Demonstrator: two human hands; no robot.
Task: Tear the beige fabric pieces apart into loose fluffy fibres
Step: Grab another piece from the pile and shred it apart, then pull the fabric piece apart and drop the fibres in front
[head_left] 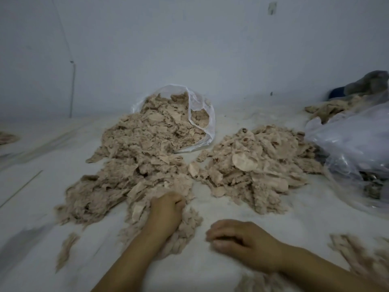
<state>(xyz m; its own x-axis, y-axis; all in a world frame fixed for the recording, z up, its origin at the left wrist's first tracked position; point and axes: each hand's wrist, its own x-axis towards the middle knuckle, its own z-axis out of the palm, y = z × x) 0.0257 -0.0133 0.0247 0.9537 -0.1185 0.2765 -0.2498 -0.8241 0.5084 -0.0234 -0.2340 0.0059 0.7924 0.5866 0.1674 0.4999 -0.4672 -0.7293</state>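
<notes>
A: Where do we stand with our hands?

B: Our left hand [168, 209] is sunk into the near edge of the beige fabric pile [134, 165], fingers curled and gripping a clump of it. Our right hand [240, 239] lies just to the right of that grip, palm down on the white floor [242, 209], fingers loosely bent and holding nothing.

A: And the material?

B: The pile runs away from the gripping hand to a clear plastic bag [202, 114] lying on its side, its mouth spilling more pieces. Right of the grip and farther off sits a second heap [256, 167], flatter pieces on top. Loose tufts [67, 247] lie left of our left forearm, and more fluff [362, 258] beyond our right wrist.

A: The room?

B: We sit on a pale, dusty floor against a plain white wall [189, 49]. Far right of the grip, a crumpled plastic sheet [353, 142] covers something; dark cloth [370, 83] lies behind it.
</notes>
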